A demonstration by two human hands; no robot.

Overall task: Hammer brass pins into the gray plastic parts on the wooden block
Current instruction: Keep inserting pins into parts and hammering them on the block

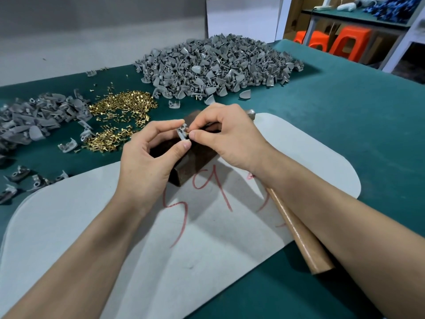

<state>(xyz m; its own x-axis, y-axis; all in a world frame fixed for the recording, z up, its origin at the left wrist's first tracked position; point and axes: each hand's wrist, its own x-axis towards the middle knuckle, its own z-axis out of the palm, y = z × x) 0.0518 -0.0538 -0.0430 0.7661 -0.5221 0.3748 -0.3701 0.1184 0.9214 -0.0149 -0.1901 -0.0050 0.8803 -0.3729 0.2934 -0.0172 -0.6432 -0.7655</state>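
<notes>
The green-covered bench (345, 116) fills the view. On its near half lies a white sheet (142, 238) with rounded corners and red marks drawn on it.

At the far middle sits the large heap of gray plastic parts (213, 63). A lower, smaller heap of gray parts (34, 120) lies at the left, with a few strays near it.

A hammer (299, 233) lies on the right side of the sheet. Its wooden handle runs near-right under the right forearm, and its metal head peeks out beyond the right hand.

The loose brass pins (119, 116) are spread between the 2 gray heaps.

The dark wooden block (195, 166) stands on the sheet's far part, directly beneath both hands.

The left hand (147, 162) pinches 1 gray plastic part (181, 132) between thumb and fingertips, just above the block. The right hand (230, 139) meets it from the right, thumb and forefinger closed on a brass pin (187, 134) at the part's edge. The pin is too small to show more than a glint.
</notes>
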